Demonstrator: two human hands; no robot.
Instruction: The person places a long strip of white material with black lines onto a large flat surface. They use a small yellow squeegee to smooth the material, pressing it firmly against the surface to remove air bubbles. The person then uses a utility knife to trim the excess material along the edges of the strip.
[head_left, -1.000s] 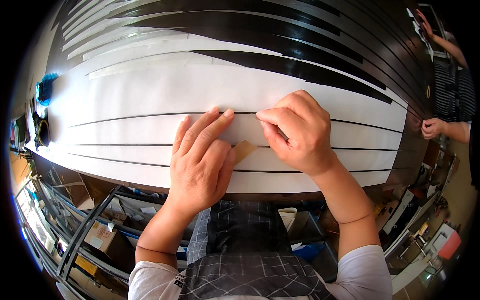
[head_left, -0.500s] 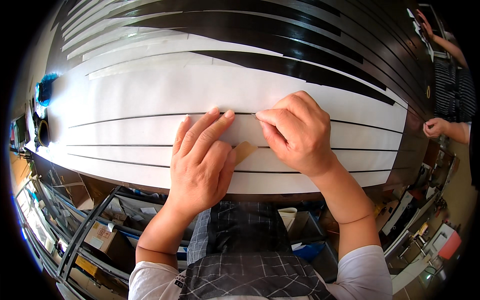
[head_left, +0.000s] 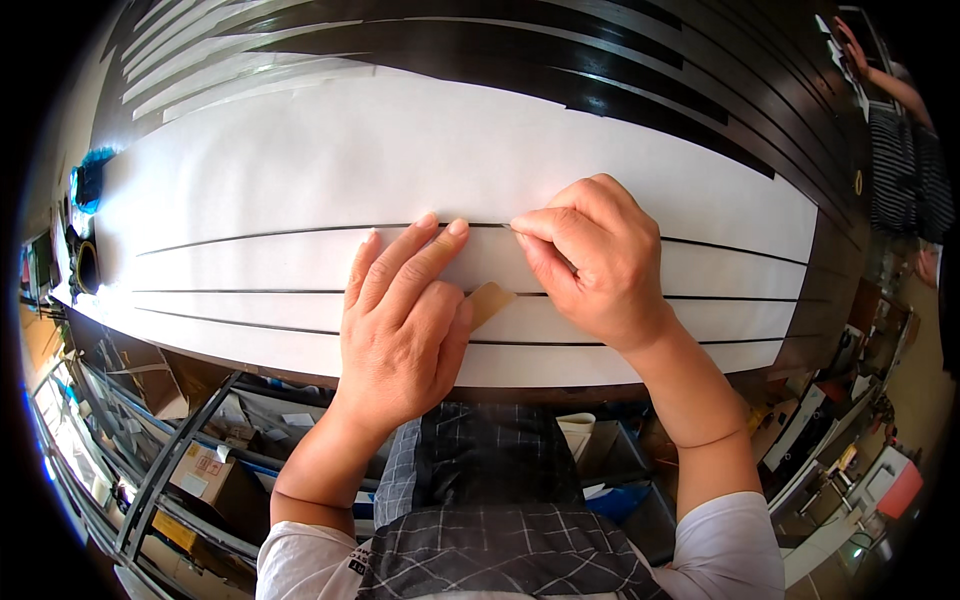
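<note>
My left hand (head_left: 395, 325) rests on a long white sheet (head_left: 300, 190). Its outer fingertips press at a thin black line (head_left: 290, 235), the farthest of three running lengthwise. Between the curled index finger and thumb of this hand is a flat tan piece (head_left: 492, 302), angled across the middle line. To its right, my right hand (head_left: 595, 255) is closed in a pinch at the same far line. A tiny thin tip (head_left: 507, 227) shows at the pinching fingers; what it belongs to is hidden.
Dark and pale strips (head_left: 480, 45) lie beyond the sheet on the dark table (head_left: 835, 190). A blue bundle (head_left: 90, 178) sits at the left end. Below the near edge are a metal rack (head_left: 190, 440) and a cardboard box (head_left: 200, 472). Another person (head_left: 900, 170) stands at far right.
A long black strip with pale parts, lying across the sheet's far side, is gone from there. The other person's lower hand has drawn back rightward. My hands have barely moved.
</note>
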